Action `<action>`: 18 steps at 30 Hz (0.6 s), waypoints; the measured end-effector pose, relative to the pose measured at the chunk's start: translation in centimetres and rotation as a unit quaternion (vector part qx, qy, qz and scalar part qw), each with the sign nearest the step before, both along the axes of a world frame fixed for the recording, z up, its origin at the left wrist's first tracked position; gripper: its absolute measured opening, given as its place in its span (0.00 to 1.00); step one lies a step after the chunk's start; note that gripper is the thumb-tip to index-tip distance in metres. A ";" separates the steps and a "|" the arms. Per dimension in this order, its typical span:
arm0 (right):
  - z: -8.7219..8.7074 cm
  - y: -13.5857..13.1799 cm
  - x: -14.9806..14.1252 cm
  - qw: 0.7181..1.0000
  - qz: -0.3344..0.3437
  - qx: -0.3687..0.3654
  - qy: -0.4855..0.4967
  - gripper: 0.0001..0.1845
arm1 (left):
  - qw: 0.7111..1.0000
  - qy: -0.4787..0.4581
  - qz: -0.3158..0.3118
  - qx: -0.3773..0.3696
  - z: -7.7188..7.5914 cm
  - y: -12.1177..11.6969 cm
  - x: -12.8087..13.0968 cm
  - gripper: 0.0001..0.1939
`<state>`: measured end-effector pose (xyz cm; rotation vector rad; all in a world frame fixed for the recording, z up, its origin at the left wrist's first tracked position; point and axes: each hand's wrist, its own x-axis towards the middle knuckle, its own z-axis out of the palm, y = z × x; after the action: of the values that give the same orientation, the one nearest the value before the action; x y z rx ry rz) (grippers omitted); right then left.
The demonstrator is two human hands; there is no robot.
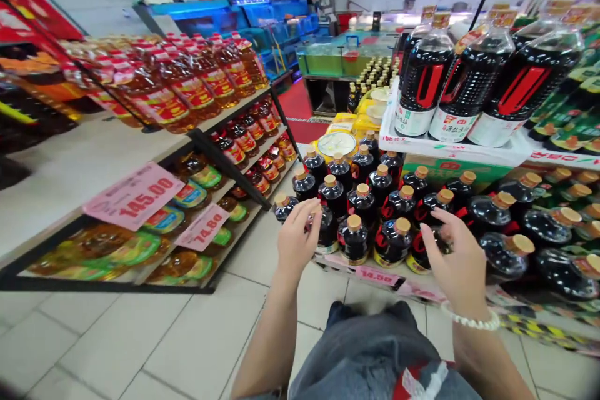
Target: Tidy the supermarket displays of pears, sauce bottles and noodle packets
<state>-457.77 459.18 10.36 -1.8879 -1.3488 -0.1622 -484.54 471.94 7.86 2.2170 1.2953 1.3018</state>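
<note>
My left hand point(300, 232) hovers at or just in front of a dark soy sauce bottle point(327, 231) at the left of the front row. Its fingers are bent forward and the thumb is a little apart, with nothing visibly held; contact with the bottle cannot be made out. To the right, my right hand point(457, 256), with a pale beaded bracelet on the wrist, has its thumb and fingers apart before another dark bottle point(420, 254). The fingers hide part of that bottle. Between the hands stand upright tan-capped bottles, among them one bottle point(392, 244) with a red handle.
Larger soy sauce bottles point(424, 75) stand on a raised white ledge point(450, 149) at right. Leftward, a slanted shelf point(225, 169) holds oil bottles point(187, 87) and pink price cards point(135, 195). Tiled floor point(182, 337) lies between. Water tanks point(342, 56) stand behind.
</note>
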 end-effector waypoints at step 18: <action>-3.5 8.9 -14.6 0.948 0.013 -0.318 -0.025 0.34 | 0.931 0.104 -0.222 -0.270 -9.9 -0.8 -6.9 0.09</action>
<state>-472.34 468.04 6.88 -2.3982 -1.5864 0.2774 -491.44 471.18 -2.03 2.0957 0.9713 0.4810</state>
